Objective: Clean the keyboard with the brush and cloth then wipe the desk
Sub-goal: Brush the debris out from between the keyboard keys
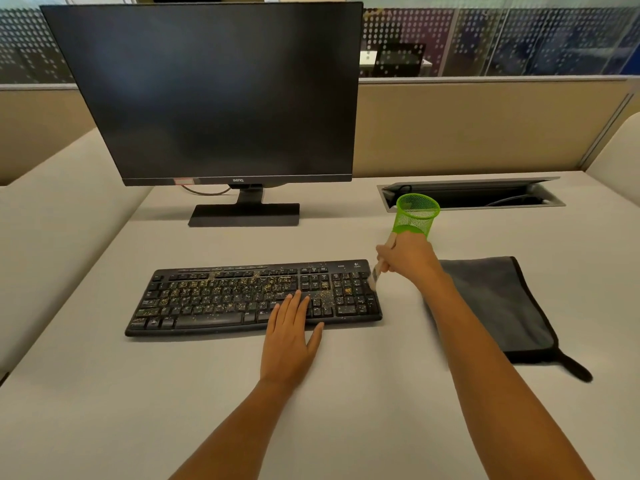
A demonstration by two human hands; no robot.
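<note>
A black keyboard (pixel 214 299) lies on the pale desk (pixel 346 393), its keys strewn with yellowish crumbs. My left hand (pixel 291 337) rests flat on its right-of-centre keys and front edge, fingers straight. My right hand (pixel 408 258) grips a small light-handled brush (pixel 375 275), whose bristles touch the keyboard's far right edge by the number pad. A dark grey folded cloth (pixel 498 306) lies on the desk to the right of the keyboard, partly covered by my right forearm.
A black monitor (pixel 214 95) on its stand rises behind the keyboard. A green mesh cup (pixel 415 216) stands just behind my right hand. An open cable tray (pixel 471 195) is set into the desk at the back right. Beige partitions border the desk.
</note>
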